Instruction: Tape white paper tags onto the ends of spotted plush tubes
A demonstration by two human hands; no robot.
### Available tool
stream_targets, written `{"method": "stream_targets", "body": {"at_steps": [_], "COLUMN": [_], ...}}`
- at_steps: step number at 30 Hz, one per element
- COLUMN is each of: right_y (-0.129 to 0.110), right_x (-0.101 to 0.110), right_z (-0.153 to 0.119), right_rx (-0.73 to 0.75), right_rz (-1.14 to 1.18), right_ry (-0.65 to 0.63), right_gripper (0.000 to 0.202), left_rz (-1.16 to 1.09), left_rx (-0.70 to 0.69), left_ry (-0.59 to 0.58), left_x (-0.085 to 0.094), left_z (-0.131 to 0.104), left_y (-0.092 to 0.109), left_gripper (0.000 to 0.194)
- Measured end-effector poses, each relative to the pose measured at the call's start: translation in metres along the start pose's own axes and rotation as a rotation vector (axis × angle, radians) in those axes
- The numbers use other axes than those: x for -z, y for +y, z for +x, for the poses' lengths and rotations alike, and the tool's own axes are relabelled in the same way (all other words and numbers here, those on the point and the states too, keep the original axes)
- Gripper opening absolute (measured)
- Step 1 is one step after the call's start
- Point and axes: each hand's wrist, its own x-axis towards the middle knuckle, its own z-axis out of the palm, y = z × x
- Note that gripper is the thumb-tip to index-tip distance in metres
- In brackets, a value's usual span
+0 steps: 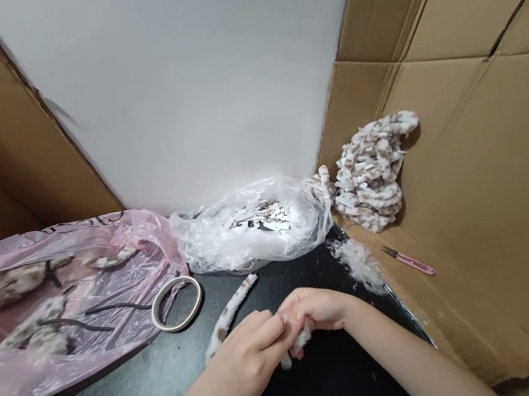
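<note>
My left hand [250, 356] and my right hand [313, 308] meet over the dark tabletop, fingers pinched together. Between them is a small fluffy white-and-brown plush piece [304, 335], mostly covered by my fingers. A thin plush strip [232, 308] with brown spots reaches out past my left hand toward the back. Whether it joins the held piece is hidden behind the hand. Beyond the hands lies a clear plastic bag [201, 242] holding many small flat white pieces [267, 214].
At left, a pink plastic bag [130, 335] contains plush pieces and dark cords. A tape roll [156, 316] rests against it. To the right are a heap of spotted plush strips [372, 173], loose white stuffing [360, 266] and pink-handled thread snips [414, 262]. Cardboard walls [486, 188] flank the table.
</note>
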Motion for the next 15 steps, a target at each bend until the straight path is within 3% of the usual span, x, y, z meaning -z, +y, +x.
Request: {"method": "stream_targets", "body": {"at_steps": [3,7,11,15], "right_y": [0.002,0.001,0.0,0.003], "right_x": [-0.005,-0.014,-0.019,-0.017], "right_z": [0.003,0.003,0.003,0.005], "right_rx": [0.101,0.217,0.292,0.385], "right_rz": [0.017,-0.026,-0.059,-0.142], "right_ry": [0.17,0.32,0.406,0.471], "right_gripper": [0.032,0.037,0.036,0.032], "left_rz": [-0.058,-0.203,-0.354,-0.49], "left_rx": [0.022,0.113,0.2,0.247], "left_ry": [0.018,0.102,0.179,0.167], "left_x": [-0.003,-0.012,-0.023,-0.028], "left_z": [-0.004,-0.008,-0.012,-0.013], "left_y": [0.0,-0.003,-0.007,-0.008], "left_gripper": [0.037,0.022,0.02,0.015]}}
